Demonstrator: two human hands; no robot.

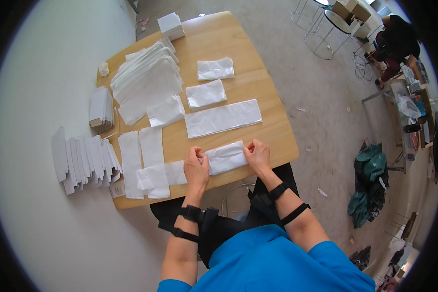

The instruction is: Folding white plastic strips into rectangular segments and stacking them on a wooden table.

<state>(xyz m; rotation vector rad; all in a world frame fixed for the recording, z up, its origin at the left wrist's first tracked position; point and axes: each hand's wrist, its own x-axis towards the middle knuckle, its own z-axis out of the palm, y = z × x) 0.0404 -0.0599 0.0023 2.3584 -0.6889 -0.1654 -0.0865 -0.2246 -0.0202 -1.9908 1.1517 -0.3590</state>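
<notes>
A long, thin white sheet, its right part folded over (227, 158), lies along the near edge of the table (272, 131). My right hand (258, 156) pinches the right end of this sheet. Over its middle, my left hand (196, 169) has curled fingers closed on it. Left of that hand, the sheet's flat end (148, 178) crosses two upright white strips (130, 155). Just beyond lies a long flat white strip (224, 118). Two shorter folded white pieces (206, 94) (215, 69) are laid out farther back.
A fanned stack of white sheets (148, 80) covers the table's far left. White boxes (171, 25) stand at the back corner, folded cartons (87, 160) along the left edge. Stools (337, 22), a dark green bag (372, 170) and a seated person (399, 41) are at right.
</notes>
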